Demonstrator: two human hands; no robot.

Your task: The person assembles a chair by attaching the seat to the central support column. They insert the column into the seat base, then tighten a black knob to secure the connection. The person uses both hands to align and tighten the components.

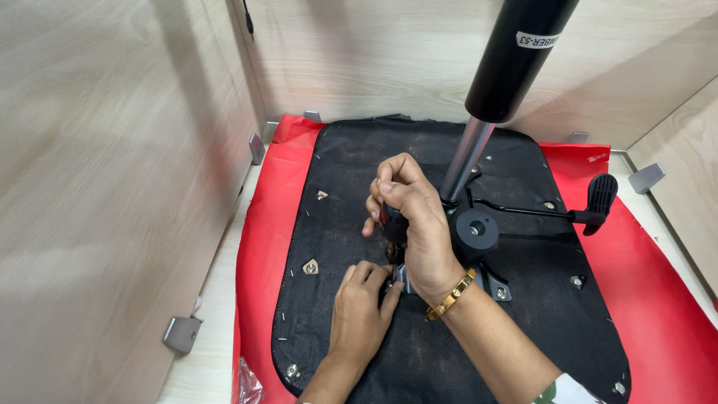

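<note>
The right hand (415, 224) is closed around the dark handle of a screwdriver (393, 228), held nearly upright with its tip pointing down at the underside of an office chair seat (351, 157). Its grip is tight on the handle, and a gold bracelet (451, 295) circles the wrist just behind it. Directly below that grip, the left hand (361, 299) rests on the black fabric, its fingertips pinched narrow at the corner of the metal mounting plate (499, 288), where the screwdriver tip meets it; whether it holds a screw cannot be told. Just right of the right hand stands the black seat mechanism (476, 230), with the gas lift cylinder (512, 63) rising from it toward the top. Farther right, a thin lever with a black paddle handle (600, 193) sticks out. The seat lies upside down on a red sheet (262, 224) on the table (202, 352), enclosed by wooden panels (112, 172).
</note>
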